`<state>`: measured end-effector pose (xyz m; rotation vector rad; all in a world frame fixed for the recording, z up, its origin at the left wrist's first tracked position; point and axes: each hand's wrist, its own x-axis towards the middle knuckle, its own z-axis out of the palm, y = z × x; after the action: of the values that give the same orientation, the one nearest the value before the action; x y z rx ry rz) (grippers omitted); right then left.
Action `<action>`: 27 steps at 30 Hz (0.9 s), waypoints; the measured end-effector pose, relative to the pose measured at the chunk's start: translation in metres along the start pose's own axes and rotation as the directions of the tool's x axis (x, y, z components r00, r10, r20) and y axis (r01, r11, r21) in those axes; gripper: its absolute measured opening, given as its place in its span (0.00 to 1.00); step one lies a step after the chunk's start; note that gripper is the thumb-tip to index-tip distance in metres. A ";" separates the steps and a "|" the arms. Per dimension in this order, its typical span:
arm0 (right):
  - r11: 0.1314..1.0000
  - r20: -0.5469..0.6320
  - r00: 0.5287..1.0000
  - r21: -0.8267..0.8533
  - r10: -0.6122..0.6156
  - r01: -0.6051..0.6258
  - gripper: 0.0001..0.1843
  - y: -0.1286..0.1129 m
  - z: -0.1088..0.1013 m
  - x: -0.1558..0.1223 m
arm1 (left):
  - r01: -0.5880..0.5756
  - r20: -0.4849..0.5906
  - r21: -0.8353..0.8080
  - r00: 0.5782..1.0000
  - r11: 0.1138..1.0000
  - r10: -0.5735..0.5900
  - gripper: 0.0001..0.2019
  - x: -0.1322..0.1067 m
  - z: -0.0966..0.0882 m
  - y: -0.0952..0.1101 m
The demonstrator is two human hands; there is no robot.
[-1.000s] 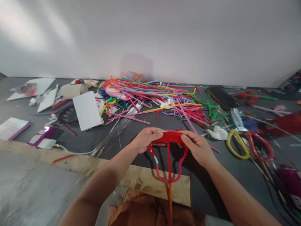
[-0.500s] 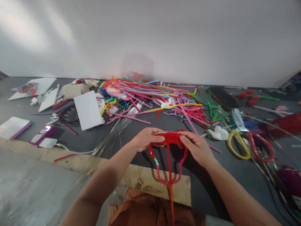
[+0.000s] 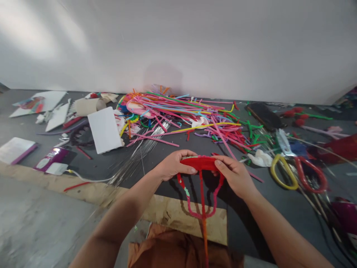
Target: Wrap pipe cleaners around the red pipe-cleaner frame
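Observation:
A pipe-cleaner craft piece (image 3: 202, 163) is held up between both hands over the table's front edge. Its top is a flat red band with green and pink fuzzy trim behind. Below hang a curved red, green and pink loop and a straight red-to-orange stem. My left hand (image 3: 178, 163) pinches the band's left end, thumb in front and fingers behind. At the right end, my right hand (image 3: 231, 173) grips with the thumb on the front; some of its fingers are hidden behind the band.
Loose colourful pipe cleaners (image 3: 178, 111) heap along the back. Scissors (image 3: 295, 163) with yellow and red handles lie right, near a dark phone (image 3: 264, 116). Thin metal wires (image 3: 134, 160) spread left of centre, beside a white card (image 3: 105, 130). A white wall (image 3: 178, 44) rises behind the table.
My left thumb has slid down from the band's front to its lower edge, so more of the red band's left end shows. My right hand keeps its grip.

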<state>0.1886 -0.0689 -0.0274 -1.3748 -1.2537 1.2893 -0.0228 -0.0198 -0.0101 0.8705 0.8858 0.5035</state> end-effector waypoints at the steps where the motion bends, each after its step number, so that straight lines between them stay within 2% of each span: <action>1: 1.000 0.007 1.000 -0.009 -0.002 0.002 0.19 -0.001 0.000 0.000 | -0.003 -0.001 0.015 1.000 1.000 0.003 0.26 0.000 0.000 -0.001; 12: 0.999 0.066 0.998 -0.030 0.021 -0.019 0.20 0.001 0.001 -0.002 | 0.041 -0.046 -0.020 0.998 0.999 -0.041 0.22 0.004 0.007 -0.002; 20: 0.999 0.065 0.997 -0.007 0.033 -0.032 0.20 0.001 0.001 -0.001 | 0.041 -0.051 -0.091 0.998 0.995 -0.046 0.22 0.003 0.007 -0.002; 27: 0.999 0.076 0.996 0.035 0.035 -0.038 0.21 0.003 0.001 -0.002 | 0.064 -0.026 -0.067 0.998 0.996 -0.066 0.23 0.004 0.005 -0.004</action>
<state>0.1879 -0.0709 -0.0299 -1.3396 -1.2549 1.3942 -0.0163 -0.0216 -0.0129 0.7733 0.9149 0.4872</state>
